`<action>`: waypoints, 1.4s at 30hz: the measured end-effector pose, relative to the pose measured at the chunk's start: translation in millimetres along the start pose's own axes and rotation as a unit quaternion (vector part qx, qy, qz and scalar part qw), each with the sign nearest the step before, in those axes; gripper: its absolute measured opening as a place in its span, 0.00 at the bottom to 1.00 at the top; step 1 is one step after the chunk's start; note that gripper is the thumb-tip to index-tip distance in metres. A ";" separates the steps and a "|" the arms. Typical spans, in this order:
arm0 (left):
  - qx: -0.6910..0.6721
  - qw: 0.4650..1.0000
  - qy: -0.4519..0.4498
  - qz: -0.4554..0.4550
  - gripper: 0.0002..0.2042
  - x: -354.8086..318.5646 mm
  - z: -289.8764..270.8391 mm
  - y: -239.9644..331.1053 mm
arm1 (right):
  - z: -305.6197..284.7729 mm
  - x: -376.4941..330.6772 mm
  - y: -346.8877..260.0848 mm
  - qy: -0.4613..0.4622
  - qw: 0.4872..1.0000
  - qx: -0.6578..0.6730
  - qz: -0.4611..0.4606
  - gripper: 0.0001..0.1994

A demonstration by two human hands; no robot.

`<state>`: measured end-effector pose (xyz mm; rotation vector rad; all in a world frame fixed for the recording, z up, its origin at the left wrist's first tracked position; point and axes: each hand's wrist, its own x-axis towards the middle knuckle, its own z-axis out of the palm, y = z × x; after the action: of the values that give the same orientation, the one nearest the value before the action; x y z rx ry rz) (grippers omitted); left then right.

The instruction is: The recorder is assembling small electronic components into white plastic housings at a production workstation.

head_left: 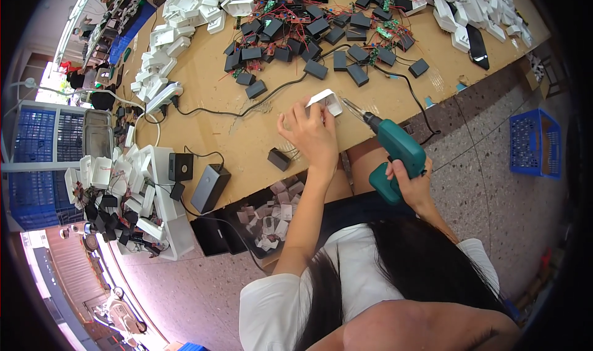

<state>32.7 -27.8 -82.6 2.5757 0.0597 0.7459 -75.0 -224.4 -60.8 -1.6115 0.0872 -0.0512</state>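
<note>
Near the table's front edge, my left hand (312, 132) grips a small white plastic housing (328, 101) whose open side faces right. My right hand (409, 181) is wrapped round the handle of a green cordless screwdriver (398, 146). Its thin bit points up and left, with the tip close beside the housing; whether they touch I cannot tell. A black box-shaped module (279, 159) with thin wires lies by my left wrist. Beyond my hands is a heap of black modules (290, 33) with red wires and green circuit boards.
White housings (164, 51) are piled at the table's far left, with more housings (457, 8) far right beside a black phone (477, 47). Black cables cross the tabletop (216, 135). A white bin (176, 227) stands left, a black box (213, 237) below the edge, a blue crate (525, 144) right.
</note>
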 end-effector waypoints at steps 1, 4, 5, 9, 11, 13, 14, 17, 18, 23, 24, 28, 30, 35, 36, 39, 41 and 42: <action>0.001 1.000 -0.001 -0.002 0.04 -1.7 -3.4 0.6 | -5.0 -6.6 2.7 0.000 1.000 0.017 -0.010 0.08; 0.018 1.000 -0.009 0.004 0.09 -12.7 -15.3 -10.0 | -9.1 -29.0 -1.4 0.013 0.999 0.034 -0.019 0.15; 0.024 1.000 -0.005 -0.004 0.09 -15.6 -23.0 -13.1 | -10.6 -37.0 -0.7 0.000 0.999 0.027 -0.022 0.18; -0.019 0.998 0.057 -0.021 0.25 -37.7 -60.7 -44.8 | 11.2 -77.0 7.5 0.014 0.999 0.039 -0.035 0.17; -0.002 0.997 0.068 -0.023 0.30 -57.3 -78.1 -80.1 | 38.9 -103.3 9.1 0.012 0.999 0.042 -0.031 0.18; -0.031 0.994 -0.064 -0.085 0.32 -80.0 -99.5 -122.1 | 70.8 -133.5 16.7 0.011 0.999 0.045 -0.028 0.19; -0.021 0.993 -0.059 -0.098 0.32 -89.5 -121.5 -135.8 | 84.8 -145.1 19.5 0.035 0.998 0.036 -0.043 0.21; -0.075 0.984 -0.133 -0.090 0.30 -125.7 -192.1 -165.2 | 116.7 -177.4 26.3 0.028 0.997 0.034 -0.066 0.22; -0.070 0.984 -0.131 -0.096 0.30 -144.1 -215.5 -178.0 | 122.5 -186.4 29.1 0.013 0.996 0.039 -0.076 0.23; -0.166 0.908 -0.371 -0.100 0.29 -201.7 -299.3 -246.3 | 147.0 -198.7 23.7 0.027 0.995 0.036 -0.086 0.23; -0.144 0.893 -0.410 -0.117 0.30 -218.0 -302.5 -270.5 | 150.1 -199.0 21.6 0.028 0.995 0.035 -0.084 0.23; -0.001 0.847 -0.506 -0.165 0.43 -299.2 -308.3 -388.7 | 154.3 -187.9 11.7 -0.010 0.996 0.055 -0.073 0.24; 0.131 0.767 -0.565 -0.274 0.51 -319.5 -306.6 -417.6 | 151.6 -177.3 3.1 0.008 0.997 0.049 -0.053 0.24; -0.070 0.737 -0.653 -0.159 0.51 -205.2 -305.1 -353.7 | 135.9 -131.5 -27.3 0.027 0.999 0.025 -0.039 0.23; -0.206 0.724 -0.641 -0.151 0.42 -150.4 -302.8 -310.7 | 132.2 -119.2 -31.2 0.042 0.998 0.025 -0.045 0.23; -0.382 0.655 -0.650 -0.059 0.27 0.4 -287.8 -221.5 | 123.7 -80.2 -45.4 0.032 0.999 0.009 -0.008 0.21; -0.342 0.709 -0.616 -0.004 0.16 101.0 -267.2 -187.9 | 114.7 -49.8 -51.5 0.028 0.999 0.014 -0.014 0.21; -0.330 0.750 -0.574 0.010 0.14 144.3 -227.0 -199.0 | 110.2 -32.3 -55.0 0.018 1.000 0.020 -0.015 0.21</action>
<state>55.0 268.0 72.1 1.8989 -0.5186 -0.7875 -96.2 -109.6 -9.9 -1.5722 0.0891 -0.1037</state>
